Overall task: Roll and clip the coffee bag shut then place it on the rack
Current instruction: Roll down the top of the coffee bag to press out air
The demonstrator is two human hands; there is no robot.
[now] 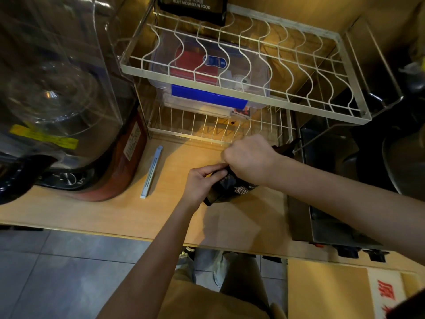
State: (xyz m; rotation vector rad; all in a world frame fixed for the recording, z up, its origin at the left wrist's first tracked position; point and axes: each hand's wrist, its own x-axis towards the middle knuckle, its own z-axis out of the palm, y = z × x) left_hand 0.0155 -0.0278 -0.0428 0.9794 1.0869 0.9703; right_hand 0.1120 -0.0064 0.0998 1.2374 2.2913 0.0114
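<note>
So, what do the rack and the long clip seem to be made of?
Rack: probably white-coated metal wire, judging by its thin bent rods in a flat frame. Clip: likely matte pale blue plastic, a slim slotted bar lying on the counter.

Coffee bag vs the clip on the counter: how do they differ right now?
The coffee bag is dark with printed lettering; the clip is pale blue and plain. The coffee bag is gripped by the left hand and right hand; the clip lies untouched to their left. The coffee bag is bulky, the clip a thin bar. Both are on the wooden counter.
</note>
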